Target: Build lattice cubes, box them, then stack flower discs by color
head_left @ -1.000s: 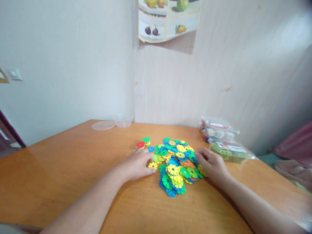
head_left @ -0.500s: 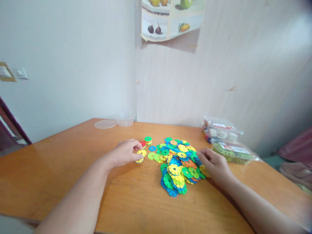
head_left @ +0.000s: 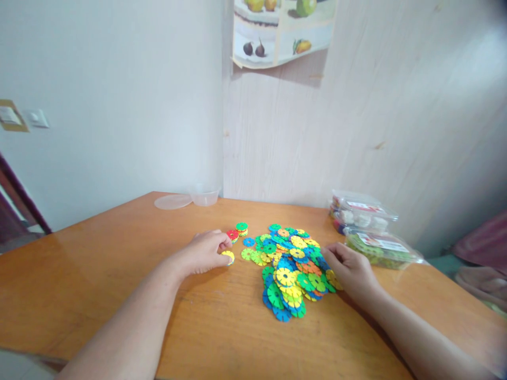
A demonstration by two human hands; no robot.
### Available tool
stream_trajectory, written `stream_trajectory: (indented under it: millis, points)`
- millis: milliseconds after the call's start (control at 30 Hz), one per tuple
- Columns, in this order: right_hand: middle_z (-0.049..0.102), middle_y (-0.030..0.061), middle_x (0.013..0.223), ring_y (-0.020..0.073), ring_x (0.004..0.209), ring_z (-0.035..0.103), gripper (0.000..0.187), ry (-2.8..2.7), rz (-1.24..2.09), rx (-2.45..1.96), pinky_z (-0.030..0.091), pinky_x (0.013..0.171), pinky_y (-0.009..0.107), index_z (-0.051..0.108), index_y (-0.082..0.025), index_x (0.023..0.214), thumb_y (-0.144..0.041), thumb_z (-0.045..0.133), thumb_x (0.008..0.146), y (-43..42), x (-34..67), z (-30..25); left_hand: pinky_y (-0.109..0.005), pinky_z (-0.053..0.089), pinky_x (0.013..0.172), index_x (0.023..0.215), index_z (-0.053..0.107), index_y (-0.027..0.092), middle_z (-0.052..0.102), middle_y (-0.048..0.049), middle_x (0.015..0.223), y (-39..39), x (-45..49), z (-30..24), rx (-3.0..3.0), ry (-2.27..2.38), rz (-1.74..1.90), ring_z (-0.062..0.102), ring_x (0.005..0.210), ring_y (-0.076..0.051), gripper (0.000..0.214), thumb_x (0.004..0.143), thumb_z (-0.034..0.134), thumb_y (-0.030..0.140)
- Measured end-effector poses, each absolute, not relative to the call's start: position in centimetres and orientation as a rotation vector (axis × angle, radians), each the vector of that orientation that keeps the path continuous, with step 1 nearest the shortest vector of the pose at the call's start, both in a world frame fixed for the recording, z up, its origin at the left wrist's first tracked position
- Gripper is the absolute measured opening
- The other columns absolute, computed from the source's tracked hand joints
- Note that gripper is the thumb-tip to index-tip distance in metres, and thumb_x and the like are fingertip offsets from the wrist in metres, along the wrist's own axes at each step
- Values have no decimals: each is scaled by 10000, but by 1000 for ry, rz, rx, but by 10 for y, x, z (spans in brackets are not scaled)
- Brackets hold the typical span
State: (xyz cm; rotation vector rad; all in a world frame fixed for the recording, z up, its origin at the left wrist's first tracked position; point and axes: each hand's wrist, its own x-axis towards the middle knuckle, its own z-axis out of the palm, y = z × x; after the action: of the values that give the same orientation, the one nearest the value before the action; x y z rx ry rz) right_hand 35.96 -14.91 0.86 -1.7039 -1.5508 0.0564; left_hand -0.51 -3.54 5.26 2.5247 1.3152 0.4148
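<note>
A heap of flat plastic discs (head_left: 291, 269) in yellow, green, blue and orange lies on the wooden table (head_left: 99, 274). My left hand (head_left: 204, 252) rests left of the heap, its fingers pinched on a yellow disc (head_left: 228, 257) at the table surface. Just beyond it sit a red disc stack (head_left: 233, 234) and a green-topped stack (head_left: 241, 228). My right hand (head_left: 348, 268) lies at the heap's right edge, fingers curled and touching the discs there; whether it holds one I cannot make out.
Clear plastic boxes (head_left: 362, 214) and a bag of pieces (head_left: 380, 248) stand at the right by the wall. A clear tub (head_left: 205, 196) and its lid (head_left: 172, 201) sit at the table's far edge. A fruit poster (head_left: 283, 31) hangs above.
My left hand took a yellow disc from the heap's left side and carried it left, lowering it to the table near the small stacks. My right hand stayed at the heap's right edge.
</note>
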Motion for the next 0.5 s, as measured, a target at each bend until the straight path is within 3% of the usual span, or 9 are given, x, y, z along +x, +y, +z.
stream_trajectory:
  millis: [200,333,500]
  points:
    - [635,20,690,170,648,555,349,-1563,62,-1663,420,584,264,638,-192,766,-476,507,918,-147,359,7,-352,436,956,1071,682,256,647,-46,1067,-64,38,54,2642,816,686,577,1048,-212,271,844,614,386]
    - [616,13,675,164,637,542,352,-1553,72,-1669,411,574,259,625,-192,749,-476,508,920,-147,357,8,-405,412,994,1212,654,270,641,-72,1160,-87,64,55,2727,629,663,549,1094,-243,402,861,619,463]
    - [611,11,674,160,639,543,345,-1565,77,-1663,403,573,255,617,-191,748,-465,501,924,-148,353,10,-443,388,979,1157,686,270,671,-64,1101,-94,77,49,2814,632,593,536,1063,-264,365,865,612,477]
